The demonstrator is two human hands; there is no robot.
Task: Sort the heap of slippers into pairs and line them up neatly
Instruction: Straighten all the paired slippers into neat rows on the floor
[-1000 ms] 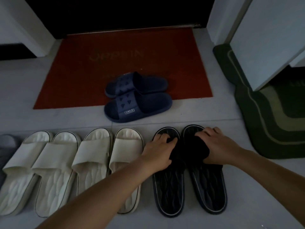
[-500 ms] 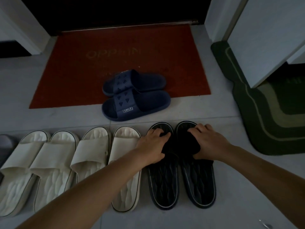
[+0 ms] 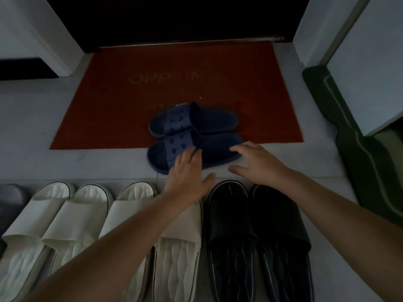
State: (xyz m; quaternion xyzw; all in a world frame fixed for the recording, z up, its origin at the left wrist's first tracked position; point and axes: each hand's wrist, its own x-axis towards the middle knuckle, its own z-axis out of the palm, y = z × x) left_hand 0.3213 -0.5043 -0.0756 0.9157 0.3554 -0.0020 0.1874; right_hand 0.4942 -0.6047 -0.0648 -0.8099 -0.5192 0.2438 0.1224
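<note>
Head view shows two navy slippers (image 3: 194, 136) lying sideways, half on a red doormat (image 3: 122, 110), half on the grey floor (image 3: 65, 164). Left hand (image 3: 187, 171) has its fingers (image 3: 192, 152) resting on the nearer strap, released; right hand (image 3: 259, 162) is spread open at that slipper's heel. Nearer, a row: four cream slippers (image 3: 85, 214), two black slippers (image 3: 250, 225), one grey slipper (image 3: 11, 199) at the left edge. A green mat (image 3: 359, 162) lies to the right.

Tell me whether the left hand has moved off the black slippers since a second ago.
Yes. The left hand has left the black slippers and gone forward, toward the red doormat, with its fingers now on the nearer navy slipper.
</note>
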